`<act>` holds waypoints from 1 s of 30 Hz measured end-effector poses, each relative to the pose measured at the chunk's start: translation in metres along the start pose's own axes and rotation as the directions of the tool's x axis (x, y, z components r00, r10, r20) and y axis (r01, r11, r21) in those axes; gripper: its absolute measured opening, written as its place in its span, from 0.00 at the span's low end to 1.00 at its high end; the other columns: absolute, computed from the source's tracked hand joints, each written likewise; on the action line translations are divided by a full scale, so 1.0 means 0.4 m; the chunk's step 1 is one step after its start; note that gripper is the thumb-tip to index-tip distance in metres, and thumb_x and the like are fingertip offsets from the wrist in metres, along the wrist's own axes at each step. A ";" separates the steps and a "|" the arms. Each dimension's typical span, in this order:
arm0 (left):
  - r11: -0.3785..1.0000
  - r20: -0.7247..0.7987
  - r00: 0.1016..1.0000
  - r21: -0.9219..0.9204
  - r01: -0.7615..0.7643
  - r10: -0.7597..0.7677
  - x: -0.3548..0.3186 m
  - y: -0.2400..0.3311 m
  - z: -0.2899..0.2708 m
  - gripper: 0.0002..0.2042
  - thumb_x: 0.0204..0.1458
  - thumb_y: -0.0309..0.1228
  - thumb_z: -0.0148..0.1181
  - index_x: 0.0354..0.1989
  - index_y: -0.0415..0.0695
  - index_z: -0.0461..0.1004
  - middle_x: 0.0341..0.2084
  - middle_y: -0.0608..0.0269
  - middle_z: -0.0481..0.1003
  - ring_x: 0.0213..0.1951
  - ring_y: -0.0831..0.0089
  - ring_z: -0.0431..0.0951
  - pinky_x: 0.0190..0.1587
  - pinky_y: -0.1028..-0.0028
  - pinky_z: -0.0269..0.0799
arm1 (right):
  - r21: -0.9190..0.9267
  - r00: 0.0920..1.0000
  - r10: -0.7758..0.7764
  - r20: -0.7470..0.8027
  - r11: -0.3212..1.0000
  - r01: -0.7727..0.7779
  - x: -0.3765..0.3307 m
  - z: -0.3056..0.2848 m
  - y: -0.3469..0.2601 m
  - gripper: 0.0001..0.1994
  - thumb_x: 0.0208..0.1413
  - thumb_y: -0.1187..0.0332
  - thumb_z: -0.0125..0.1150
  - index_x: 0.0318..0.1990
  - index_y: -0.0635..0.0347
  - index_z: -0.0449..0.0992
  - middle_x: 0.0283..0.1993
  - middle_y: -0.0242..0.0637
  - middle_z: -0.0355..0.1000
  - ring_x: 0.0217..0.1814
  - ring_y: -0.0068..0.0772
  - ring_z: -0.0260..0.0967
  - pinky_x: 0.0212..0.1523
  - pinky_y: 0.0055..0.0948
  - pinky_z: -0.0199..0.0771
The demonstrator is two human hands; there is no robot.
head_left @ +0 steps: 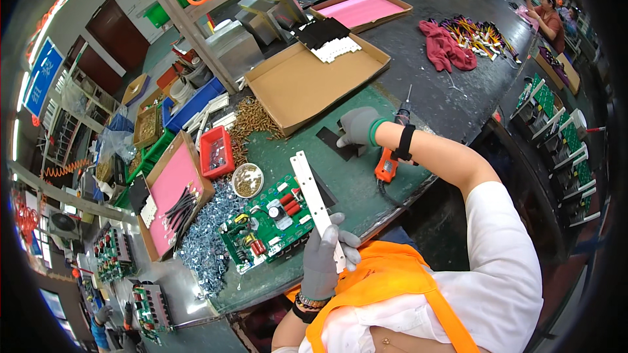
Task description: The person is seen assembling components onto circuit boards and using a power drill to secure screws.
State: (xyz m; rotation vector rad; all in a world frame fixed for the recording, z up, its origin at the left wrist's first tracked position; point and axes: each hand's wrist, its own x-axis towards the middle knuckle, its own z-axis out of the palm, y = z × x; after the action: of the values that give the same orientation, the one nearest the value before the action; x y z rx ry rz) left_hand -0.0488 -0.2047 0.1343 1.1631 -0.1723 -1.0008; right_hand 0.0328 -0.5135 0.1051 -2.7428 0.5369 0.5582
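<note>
My left hand (pixel 320 263), in a grey glove, is closed around the lower end of a long white strip with holes (pixel 310 191). The strip tilts up and away over the right edge of a green circuit board (pixel 271 219). Partly behind it lies a dark strip (pixel 323 188). My right hand (pixel 360 127), also gloved, reaches out to the far right with its fingers bent down on a flat black piece (pixel 335 144) at the bench top. Close by that hand lies an orange electric screwdriver (pixel 386 166), its bit pointing away from me.
Loose silver screws (pixel 204 252) heap left of the board, beside a white bowl (pixel 248 180) and a red bin (pixel 216 151). Brass-coloured parts (pixel 252 119) lie near a large cardboard tray (pixel 314 85). A red cloth (pixel 447 46) and a wire bundle (pixel 481 36) lie far right.
</note>
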 end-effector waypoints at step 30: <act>0.893 -0.080 0.963 0.400 -0.206 0.258 0.021 -0.034 -0.007 0.23 0.49 0.25 0.65 0.52 0.38 0.61 0.31 0.58 0.74 0.23 0.77 0.76 0.20 0.80 0.70 | 0.473 0.910 -0.345 -0.229 0.778 0.413 -0.415 0.049 -0.245 0.17 0.54 0.54 0.57 0.29 0.62 0.76 0.25 0.45 0.72 0.26 0.47 0.70 0.31 0.36 0.70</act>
State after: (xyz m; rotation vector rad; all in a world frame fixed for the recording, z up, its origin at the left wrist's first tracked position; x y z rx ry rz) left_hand -0.0501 -0.2093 0.1188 1.5271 -0.4113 -0.6895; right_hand -0.0751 -0.3698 0.1781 -2.2775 0.1114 0.1052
